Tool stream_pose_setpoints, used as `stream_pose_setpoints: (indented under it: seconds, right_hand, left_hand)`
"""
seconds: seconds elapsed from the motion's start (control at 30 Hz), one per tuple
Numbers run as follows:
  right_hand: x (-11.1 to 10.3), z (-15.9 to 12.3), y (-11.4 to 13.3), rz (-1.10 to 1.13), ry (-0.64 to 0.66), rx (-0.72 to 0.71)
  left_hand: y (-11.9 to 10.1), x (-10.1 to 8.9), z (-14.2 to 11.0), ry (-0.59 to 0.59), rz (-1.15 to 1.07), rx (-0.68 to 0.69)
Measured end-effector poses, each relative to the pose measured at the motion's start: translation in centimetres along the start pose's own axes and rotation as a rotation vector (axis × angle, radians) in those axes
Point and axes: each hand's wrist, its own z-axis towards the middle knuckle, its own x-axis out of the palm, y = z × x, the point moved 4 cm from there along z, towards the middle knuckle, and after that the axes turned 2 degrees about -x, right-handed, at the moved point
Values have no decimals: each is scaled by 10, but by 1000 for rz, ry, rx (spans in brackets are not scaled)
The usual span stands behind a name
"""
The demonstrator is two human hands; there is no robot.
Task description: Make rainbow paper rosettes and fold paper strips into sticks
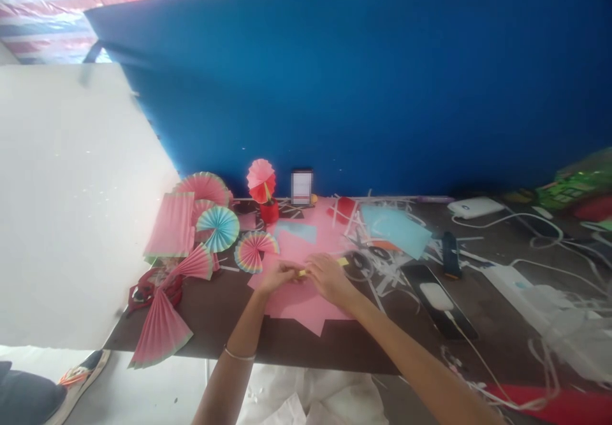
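Note:
A narrow yellow paper strip (343, 261) is pinched between my two hands above pink paper sheets (296, 307). My left hand (281, 275) is closed on one end, fingertips together. My right hand (329, 276) covers most of the strip, whose other end sticks out past the fingers. What the hidden middle looks like, I cannot tell. Just left of the sheets lies a pleated paper fan (255, 250) in pink with a multicoloured edge. Beside it is a round blue pleated fan (218, 228). Scissors (359, 264) appear to lie right of my right hand.
Larger pink fans (160, 332) lie on the left, one overhanging the table edge. A red pleated paper flower (261, 180) stands at the back. Light-blue paper (399, 229), white paper scraps (389, 275), a phone (461, 326) and cables are right. Another person's shoe (83, 377) shows lower left.

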Motion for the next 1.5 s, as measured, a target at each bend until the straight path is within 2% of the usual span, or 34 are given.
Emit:
stream_pose_setpoints:
  seconds: [0.13, 0.27, 0.4, 0.57, 0.7, 0.83, 1.03, 1.2, 1.5]
  right_hand:
    - [3, -3, -8, 98, -41, 140]
    - [7, -2, -14, 153, -24, 221]
    - [7, 2, -17, 158, 67, 294]
    - [8, 3, -23, 179, 223, 501]
    - [8, 4, -26, 203, 262, 609]
    - [8, 5, -27, 239, 249, 639]
    - [6, 2, -29, 288, 203, 691]
    - [2, 0, -30, 357, 207, 715]
    - [1, -5, -29, 447, 214, 754]
  left_hand:
    - [-3, 1, -2, 13, 30, 21]
    - [-3, 1, -3, 19, 28, 36]
    - [1, 1, -2, 33, 39, 42]
    - [6, 0, 0, 30, 27, 16]
    - [10, 0, 2, 41, -25, -11]
    - [10, 1, 1, 42, -67, -40]
    - [-4, 11, -7, 42, 174, 17]
    - [-13, 16, -12, 78, 222, 13]
    - [-8, 14, -9, 41, 269, 40]
